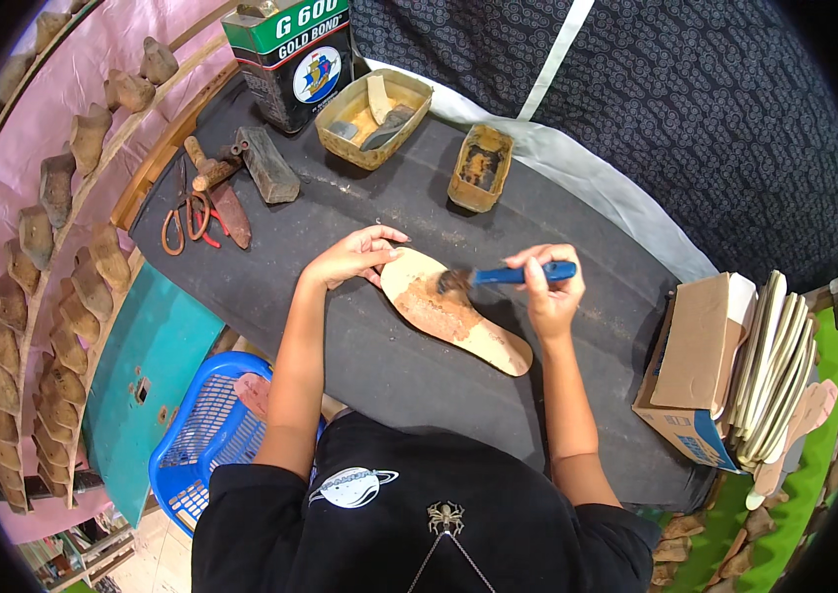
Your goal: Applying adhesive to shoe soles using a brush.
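Observation:
A tan insole (453, 314) lies over the dark work surface, slanting from upper left to lower right. Its middle carries a darker, wet-looking brown patch. My left hand (359, 257) grips the insole at its upper left end, thumb on top. In my right hand (549, 287) is a blue-handled brush (523, 274), held level with the handle toward the right. The brush's dark bristles touch the insole near the brown patch. Beyond the insole stands a small stained tub (481, 168) with brown residue inside.
A larger tub (374, 119) holds scraps beside a green-and-black can (290, 64). At left lie a hammer (211, 166), scissors (186, 217) and a dark block (268, 166). A cardboard box (691, 371) with stacked soles (780, 366) stands right; a blue basket (206, 435) sits below left.

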Motion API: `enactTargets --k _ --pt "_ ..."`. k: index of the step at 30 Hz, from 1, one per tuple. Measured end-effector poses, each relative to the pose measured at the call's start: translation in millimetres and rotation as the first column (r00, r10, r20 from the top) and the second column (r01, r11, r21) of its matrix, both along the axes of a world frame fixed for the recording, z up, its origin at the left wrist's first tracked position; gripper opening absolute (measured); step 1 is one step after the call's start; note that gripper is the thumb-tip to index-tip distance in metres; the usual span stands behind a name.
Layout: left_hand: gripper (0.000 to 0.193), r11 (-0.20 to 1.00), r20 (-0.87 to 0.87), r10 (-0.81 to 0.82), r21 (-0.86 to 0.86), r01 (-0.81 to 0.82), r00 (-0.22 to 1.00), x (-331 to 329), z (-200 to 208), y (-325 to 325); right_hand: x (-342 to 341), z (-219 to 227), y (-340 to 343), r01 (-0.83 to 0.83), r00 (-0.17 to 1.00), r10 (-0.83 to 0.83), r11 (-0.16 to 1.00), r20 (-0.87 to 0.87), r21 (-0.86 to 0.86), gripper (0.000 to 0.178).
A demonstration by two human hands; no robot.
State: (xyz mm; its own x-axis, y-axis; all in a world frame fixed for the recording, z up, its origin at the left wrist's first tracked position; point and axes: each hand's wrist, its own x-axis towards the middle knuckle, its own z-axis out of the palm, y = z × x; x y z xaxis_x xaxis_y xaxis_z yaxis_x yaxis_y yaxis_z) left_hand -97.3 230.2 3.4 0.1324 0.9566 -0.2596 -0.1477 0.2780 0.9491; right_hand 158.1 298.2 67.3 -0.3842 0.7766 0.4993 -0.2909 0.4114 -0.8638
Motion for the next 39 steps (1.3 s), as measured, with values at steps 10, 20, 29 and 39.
enactTargets --k 10,20,29,39 --pt "0.035 0.999 -0.011 -0.038 0.025 0.038 0.999 0 1 0 -14 -19 6 -0.026 0.993 0.028 0.999 0.114 -0.023 0.013" --pt "0.037 0.998 -0.024 -0.054 0.032 0.055 0.998 -1 0 1 18 -10 19 0.013 0.982 -0.020 0.999 0.189 0.034 0.014" --pt "0.037 0.999 -0.026 -0.036 0.028 0.037 0.999 1 2 1 -30 -9 22 -0.062 0.996 0.063 0.998 0.065 -0.016 0.013" --pt "0.037 0.998 -0.052 -0.049 0.042 0.051 0.997 0 0 0 -13 -16 35 -0.044 0.985 0.050 0.998 0.165 -0.041 0.012"
